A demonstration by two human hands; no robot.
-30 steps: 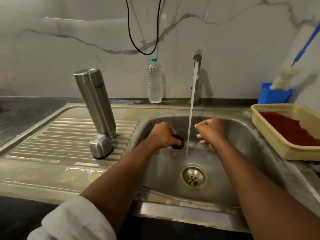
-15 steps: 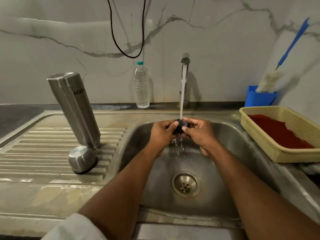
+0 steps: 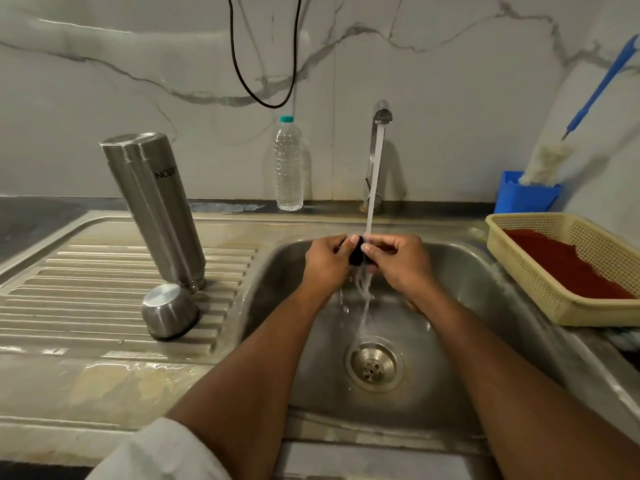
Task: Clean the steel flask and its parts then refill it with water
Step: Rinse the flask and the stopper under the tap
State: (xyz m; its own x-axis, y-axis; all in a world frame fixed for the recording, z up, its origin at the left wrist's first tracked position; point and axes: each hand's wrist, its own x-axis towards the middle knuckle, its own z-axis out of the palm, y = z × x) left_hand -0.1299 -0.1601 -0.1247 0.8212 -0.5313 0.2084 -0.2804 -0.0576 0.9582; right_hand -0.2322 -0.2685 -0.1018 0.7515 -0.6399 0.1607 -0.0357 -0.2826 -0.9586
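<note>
Over the sink (image 3: pixel 460 271), both hands meet under the stream of water (image 3: pixel 375 174) falling from the tap (image 3: pixel 381 114). The left hand (image 3: pixel 325 265) and the right hand (image 3: pixel 398 261) each have their fingers (image 3: pixel 375 247) curled round a small black flask part (image 3: pixel 356 256), pinching it from either side right where the water lands. Water splashes off it and runs down toward the drain (image 3: pixel 373 366) below.

The steel flask (image 3: pixel 156 209) stands upside down on the ribbed draining board left of the sink, its printed lettering inverted. The steel cap (image 3: pixel 169 315) sits mouth down just in front of the flask, touching its lower end or nearly so.

Behind the sink, left of the tap, a clear plastic bottle (image 3: pixel 289 164) with a teal lid stands against the marble wall. A black cable (image 3: pixel 266 64) loops down the wall above it. Right of the sink sits a yellow basket (image 3: pixel 519 271) holding something red, and behind it a blue holder (image 3: pixel 526 195) with a blue-handled brush (image 3: pixel 588 102).
</note>
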